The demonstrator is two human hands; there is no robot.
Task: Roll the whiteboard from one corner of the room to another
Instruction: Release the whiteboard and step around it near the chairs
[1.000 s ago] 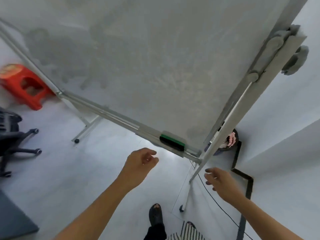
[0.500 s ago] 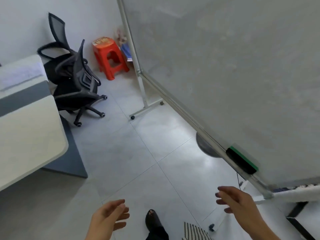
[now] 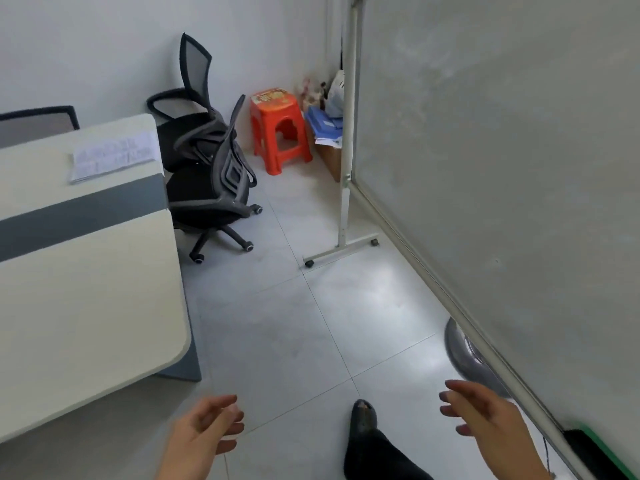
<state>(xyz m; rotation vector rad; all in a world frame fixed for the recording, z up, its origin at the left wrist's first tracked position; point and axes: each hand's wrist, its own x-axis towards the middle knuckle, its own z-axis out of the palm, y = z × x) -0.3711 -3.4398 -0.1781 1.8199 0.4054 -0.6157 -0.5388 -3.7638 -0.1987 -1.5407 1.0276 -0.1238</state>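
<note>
The whiteboard (image 3: 502, 161) fills the right side of the view, its grey surface slanting down to a metal tray rail. Its far upright leg (image 3: 346, 168) ends in a wheeled foot bar (image 3: 341, 252) on the tile floor. A black and green eraser (image 3: 595, 452) rests on the tray at the bottom right. My right hand (image 3: 485, 417) hovers just left of the tray rail, fingers spread, touching nothing. My left hand (image 3: 204, 431) is low at the bottom centre, fingers loosely apart and empty.
A cream desk (image 3: 79, 265) with papers stands on the left. Two black office chairs (image 3: 207, 174) sit stacked beyond it. A red plastic stool (image 3: 278, 129) and a box of clutter (image 3: 329, 133) occupy the far corner. My foot (image 3: 363, 424) is on the grey tiles.
My view has swung left, away from the board's near post toward the desk and far corner. Both hands have dropped lower and come away from the board's frame.
</note>
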